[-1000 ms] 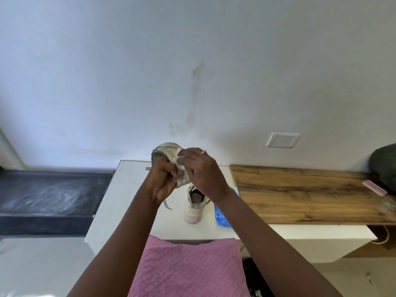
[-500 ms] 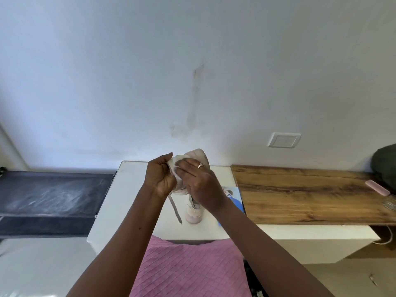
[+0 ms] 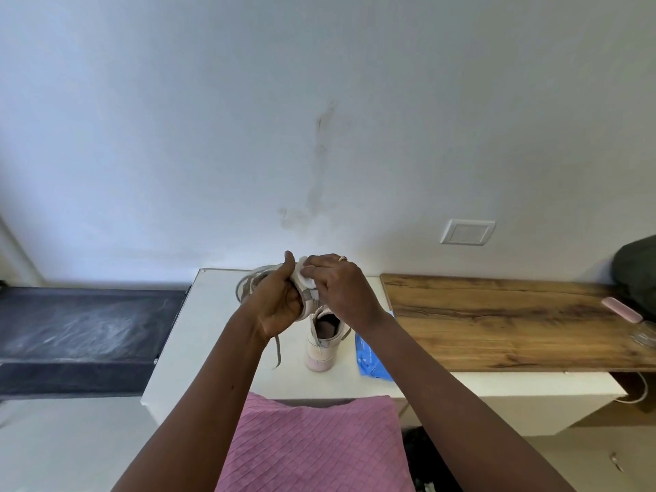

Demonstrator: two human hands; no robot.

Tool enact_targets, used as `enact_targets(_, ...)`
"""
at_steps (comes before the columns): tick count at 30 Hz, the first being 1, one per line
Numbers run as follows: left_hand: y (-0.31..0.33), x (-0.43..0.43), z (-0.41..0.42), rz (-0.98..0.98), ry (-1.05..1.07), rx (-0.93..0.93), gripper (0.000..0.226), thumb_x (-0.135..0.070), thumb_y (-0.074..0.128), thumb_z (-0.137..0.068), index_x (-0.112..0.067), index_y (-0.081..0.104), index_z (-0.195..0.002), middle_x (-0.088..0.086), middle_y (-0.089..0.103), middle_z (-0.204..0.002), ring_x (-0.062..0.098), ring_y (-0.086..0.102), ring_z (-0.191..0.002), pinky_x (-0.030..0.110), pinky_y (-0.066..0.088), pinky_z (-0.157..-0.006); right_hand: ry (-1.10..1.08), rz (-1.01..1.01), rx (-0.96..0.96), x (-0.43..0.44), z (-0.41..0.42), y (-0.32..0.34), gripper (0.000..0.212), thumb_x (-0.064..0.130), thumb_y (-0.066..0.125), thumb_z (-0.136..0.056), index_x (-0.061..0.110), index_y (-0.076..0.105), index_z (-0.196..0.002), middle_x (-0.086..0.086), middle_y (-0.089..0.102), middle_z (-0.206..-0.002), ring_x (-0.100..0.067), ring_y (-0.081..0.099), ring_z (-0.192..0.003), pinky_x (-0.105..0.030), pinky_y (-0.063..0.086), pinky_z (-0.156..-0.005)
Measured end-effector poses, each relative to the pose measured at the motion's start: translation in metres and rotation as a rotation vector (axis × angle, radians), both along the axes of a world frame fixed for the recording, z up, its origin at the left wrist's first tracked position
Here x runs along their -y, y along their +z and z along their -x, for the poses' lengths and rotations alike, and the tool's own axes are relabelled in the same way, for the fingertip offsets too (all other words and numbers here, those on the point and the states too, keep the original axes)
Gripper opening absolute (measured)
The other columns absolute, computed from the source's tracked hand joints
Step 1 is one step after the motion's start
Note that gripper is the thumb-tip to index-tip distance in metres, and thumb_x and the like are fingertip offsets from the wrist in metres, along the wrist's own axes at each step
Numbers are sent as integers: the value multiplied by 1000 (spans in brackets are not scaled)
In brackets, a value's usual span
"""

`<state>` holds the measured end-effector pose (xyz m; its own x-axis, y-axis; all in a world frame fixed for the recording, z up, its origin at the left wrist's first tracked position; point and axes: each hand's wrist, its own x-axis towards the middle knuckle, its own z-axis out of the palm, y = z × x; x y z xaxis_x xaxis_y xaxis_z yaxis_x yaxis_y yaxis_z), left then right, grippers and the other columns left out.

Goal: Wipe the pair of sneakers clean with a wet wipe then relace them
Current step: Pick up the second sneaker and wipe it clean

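Far left first: gripping one sneaker in the left hand, fingers curled under it, thumb up over the top. Held off the tabletop, probably to turn any side toward the wipe without fighting the surface. Trailing a loose lace below that hand, so no relacing yet by the look of it.

Then pinning a wet wipe against the shoe with the right hand, fingers bent down over it. Guessing mid-wipe, still on shoe one.

Parked upright on the tabletop just under the hands: second sneaker, opening facing up, presumably kept close for its turn. Just right of that, a blue pack, likely the wipes, within easy reach. Further right, a wooden tabletop, not part of the job as far as can be told.

Versus half a second back: held shoe rolled over, with toe and laces now poking out left of the left hand instead of a pale rounded part above both hands. Left thumb raised higher. Second sneaker in the same spot, less of the pack on show behind the right arm.
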<state>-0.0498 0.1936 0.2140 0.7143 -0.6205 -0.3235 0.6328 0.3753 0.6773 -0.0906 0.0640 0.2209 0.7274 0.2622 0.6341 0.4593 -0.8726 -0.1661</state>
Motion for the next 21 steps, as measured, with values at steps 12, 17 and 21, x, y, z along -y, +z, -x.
enact_targets(12,-1,12,20,-220,-67,374,35,-39,37,-98,-16,61,-106,5,72,-105,20,67,-101,38,48,-99,-289,17,-367,2,-26,32,30,-3,49,-82,8,72,-98,-11,68,-98,-31,56,-98,-33,45,-76)
enact_targets(17,-7,16,22,-204,-86,338,33,-41,44,-95,-18,60,-111,10,65,-117,26,56,-114,49,39,-106,-300,-102,-529,6,-22,48,24,3,52,-86,1,72,-101,-19,69,-103,-30,60,-99,-34,49,-84)
enact_targets(21,-7,15,19,-165,-64,307,34,-40,41,-97,-16,60,-113,14,64,-119,29,56,-115,46,42,-105,-303,-113,-480,10,-13,51,21,10,56,-88,2,72,-98,-18,70,-98,-30,61,-96,-35,49,-83)
